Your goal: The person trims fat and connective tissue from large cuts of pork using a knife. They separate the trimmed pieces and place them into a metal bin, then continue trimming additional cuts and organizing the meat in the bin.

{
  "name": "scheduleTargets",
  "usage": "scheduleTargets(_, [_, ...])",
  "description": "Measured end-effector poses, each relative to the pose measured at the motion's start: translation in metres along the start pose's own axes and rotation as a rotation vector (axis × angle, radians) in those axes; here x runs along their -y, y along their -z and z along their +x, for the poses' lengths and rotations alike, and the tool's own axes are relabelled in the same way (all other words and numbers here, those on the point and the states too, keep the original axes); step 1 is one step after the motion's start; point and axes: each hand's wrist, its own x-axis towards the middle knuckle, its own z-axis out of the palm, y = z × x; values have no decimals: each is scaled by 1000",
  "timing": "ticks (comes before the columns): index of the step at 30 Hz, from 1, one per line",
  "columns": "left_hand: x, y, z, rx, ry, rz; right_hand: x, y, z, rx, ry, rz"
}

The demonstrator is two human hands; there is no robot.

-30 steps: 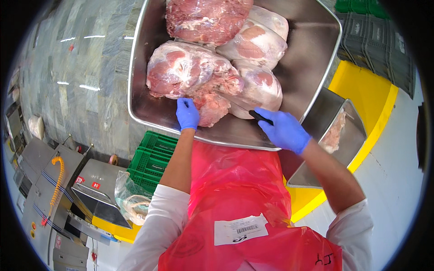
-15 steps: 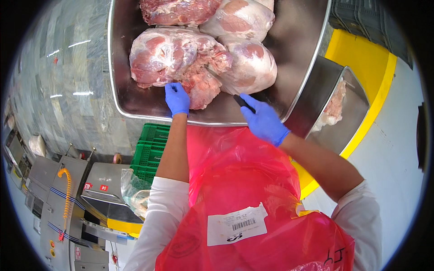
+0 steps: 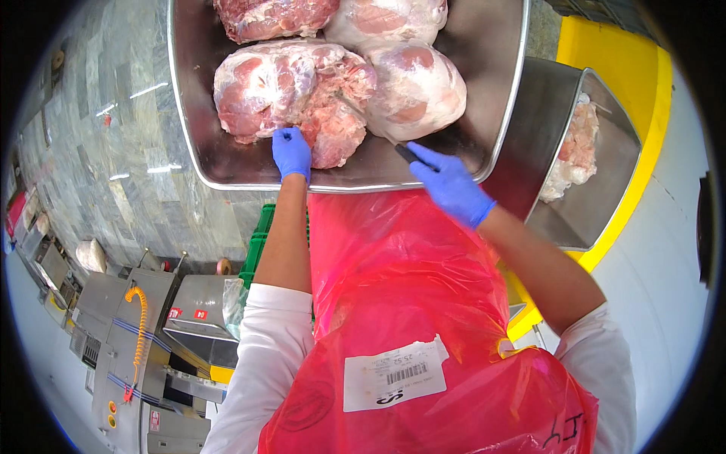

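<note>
A large piece of raw meat [image 3: 261, 91] lies in a deep metal tub [image 3: 249, 180], its near right side cut into a rough pink flap. My left hand [image 3: 291, 154], in a blue glove, is closed at the meat's near edge and pinches it; the fingertips are partly hidden. In my gloved right hand [image 3: 454, 185] is a knife [image 3: 407, 153] held by its black handle. Its thin blade slants up and left over the flap, with the tip on the cut surface. Right beside it rests a paler, rounded piece of meat [image 3: 416, 87].
Two more meat pieces fill the tub's far side, one dark red [image 3: 276, 17], one pale [image 3: 386, 19]. To the right stands a metal bin [image 3: 597, 216] with pale trimmings [image 3: 572, 151], near a yellow edge [image 3: 659, 113]. Green crates [image 3: 257, 246] and steel machinery [image 3: 136, 325] are at lower left.
The knife blade shows more of its length, its tip now farther up and left across the flap. Both hands keep their holds. The whole view has shifted slightly.
</note>
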Motion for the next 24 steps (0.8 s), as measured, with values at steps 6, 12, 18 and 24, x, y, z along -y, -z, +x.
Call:
scheduleTargets(6, [-3,1,2,71,15,48,44,79,57,229,167,-392])
scheduleTargets(12, [-16,3,-7,63,42,57,-2,-11,22,-24,273,-141])
scheduleTargets(18, [1,4,5,113,20,35,10,-165,11,-390,39,154])
scheduleTargets(24, [-4,22,18,203,-12,141,44,-238,34,-445,-94,557])
